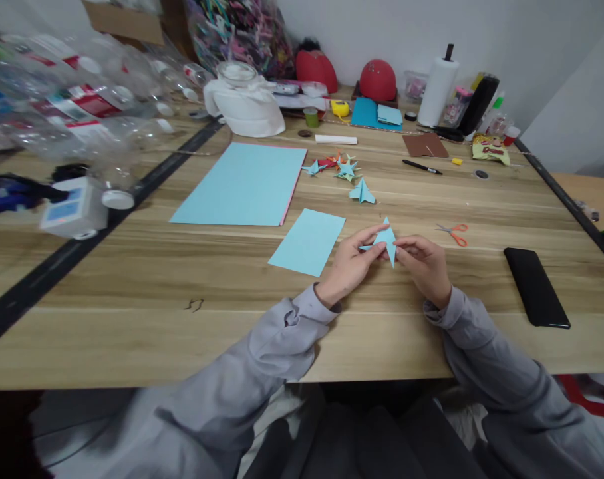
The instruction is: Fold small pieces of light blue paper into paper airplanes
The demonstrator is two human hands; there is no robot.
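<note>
A small folded light-blue paper [386, 234] with pointed corners is held between both hands above the wooden table. My left hand [354, 261] grips it from the left, thumb on top. At its right edge, my right hand [422, 263] pinches it between thumb and fingers. Just left of my left hand lies a flat light-blue sheet [306, 242]. Behind the hands sits a folded blue paper plane [362, 191], with several small folded pieces in blue, orange and green [346, 168] beyond it. A stack of large blue sheets [242, 185] is farther left.
Orange-handled scissors [456, 233] and a black phone [536, 287] lie to the right. A black pen [422, 167] and brown paper [425, 145] are behind. Plastic bottles [87, 100] and a white device [75, 207] occupy the left; a paper roll [438, 92] stands at the back.
</note>
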